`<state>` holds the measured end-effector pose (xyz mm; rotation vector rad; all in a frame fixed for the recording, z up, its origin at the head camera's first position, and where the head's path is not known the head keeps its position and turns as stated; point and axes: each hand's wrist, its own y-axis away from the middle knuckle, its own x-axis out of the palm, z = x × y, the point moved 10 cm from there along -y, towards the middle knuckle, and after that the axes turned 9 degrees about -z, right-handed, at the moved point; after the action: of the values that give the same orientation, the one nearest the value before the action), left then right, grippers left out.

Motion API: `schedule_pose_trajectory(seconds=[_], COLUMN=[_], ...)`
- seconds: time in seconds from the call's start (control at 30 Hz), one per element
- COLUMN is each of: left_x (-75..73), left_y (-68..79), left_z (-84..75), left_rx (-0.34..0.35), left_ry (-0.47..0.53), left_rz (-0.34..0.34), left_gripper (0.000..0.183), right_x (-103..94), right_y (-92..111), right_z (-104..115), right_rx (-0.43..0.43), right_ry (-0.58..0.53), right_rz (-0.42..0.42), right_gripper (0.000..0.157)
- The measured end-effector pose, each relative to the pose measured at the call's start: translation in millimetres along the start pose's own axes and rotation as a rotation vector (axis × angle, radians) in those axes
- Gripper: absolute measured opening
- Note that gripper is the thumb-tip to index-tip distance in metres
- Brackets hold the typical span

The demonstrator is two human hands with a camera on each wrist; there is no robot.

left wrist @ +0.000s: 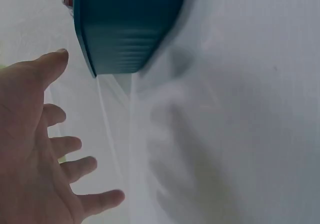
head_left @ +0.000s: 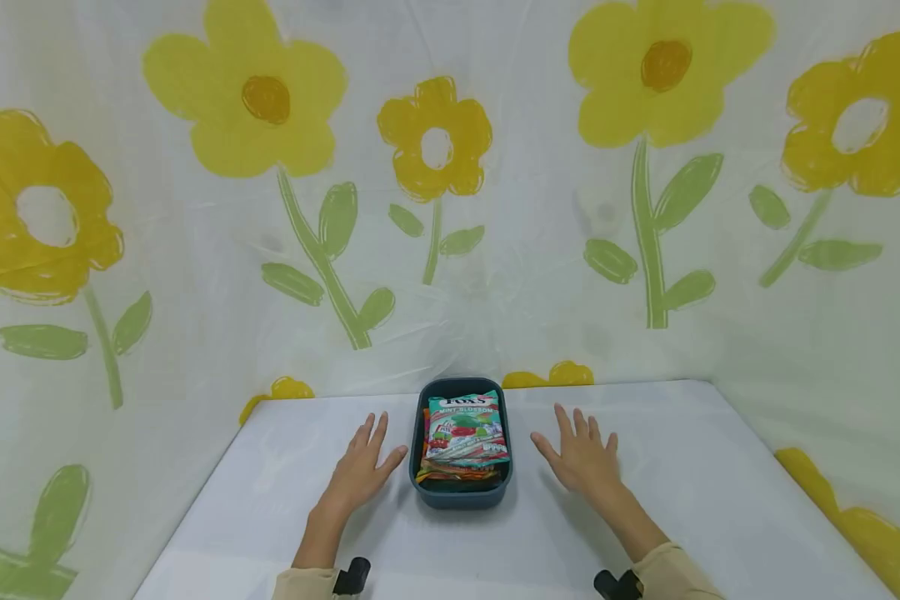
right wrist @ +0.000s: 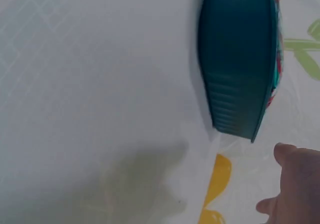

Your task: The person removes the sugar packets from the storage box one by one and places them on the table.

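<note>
A dark teal plastic bin (head_left: 461, 500) stands on the white table, between my two hands. Inside it lies a green and red candy bag (head_left: 465, 429) lettered FOX'S MINT BLOSSOM, on top of orange-edged packets (head_left: 457, 473) that are mostly covered. My left hand (head_left: 363, 467) hovers left of the bin with fingers spread, apart from it. To the bin's right, my right hand (head_left: 587, 457) is held in the air, fingers spread and holding nothing. Both wrist views show the bin's ribbed side wall (left wrist: 130, 39) near the hands, with a gap between.
The white table (head_left: 270, 500) reaches back to a hanging white cloth (head_left: 510, 250) printed with yellow flowers, which also rises at both sides. Black wrist straps (head_left: 354, 575) sit at the cuffs of beige sleeves (head_left: 671, 571).
</note>
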<state>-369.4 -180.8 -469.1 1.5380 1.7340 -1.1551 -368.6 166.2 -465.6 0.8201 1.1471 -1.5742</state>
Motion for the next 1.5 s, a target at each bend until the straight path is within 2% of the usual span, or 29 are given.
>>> schedule_pose_trajectory(seconds=[0.17, 0.43, 0.7, 0.83, 1.07, 1.23, 1.4, 1.5], left_x=[2.2, 1.5, 14.5, 23.1, 38.8, 40.6, 31.2, 27.2], left_y=[-2.0, -12.7, -18.1, -18.8, -16.9, -11.4, -10.1, -13.3], left_z=[-2.2, -11.9, -14.9, -18.5, -26.1, -23.6, -20.2, -19.3], left_rx=[-0.013, 0.012, -0.049, -0.058, -0.03, -0.022, -0.002, -0.001], left_ry=[0.134, 0.275, 0.455, 0.487, 0.518, 0.547, 0.562, 0.551], left_rz=[0.004, -0.015, 0.05, 0.079, 0.124, 0.088, 0.018, 0.0], left_gripper=[0.078, 0.073, 0.069, 0.066, 0.065, 0.059, 0.051, 0.05], right_x=[2.7, -8.6, -7.4, -7.1, -8.9, -3.8, -2.4, -2.1], right_y=[0.7, -8.7, -17.1, -20.7, -18.7, -14.2, -14.5, -16.7], right_z=[5.0, 22.1, 39.1, 47.2, 60.5, 72.1, 86.2, 93.2], right_rx=[0.032, 0.052, 0.076, 0.064, 0.043, 0.049, 0.018, -0.004], right_ry=[-0.068, -0.172, -0.185, -0.176, -0.205, -0.239, -0.292, -0.314], right_rz=[0.023, -0.011, -0.008, -0.01, -0.037, -0.034, -0.046, -0.055], right_gripper=[0.078, 0.079, 0.079, 0.08, 0.077, 0.074, 0.071, 0.07])
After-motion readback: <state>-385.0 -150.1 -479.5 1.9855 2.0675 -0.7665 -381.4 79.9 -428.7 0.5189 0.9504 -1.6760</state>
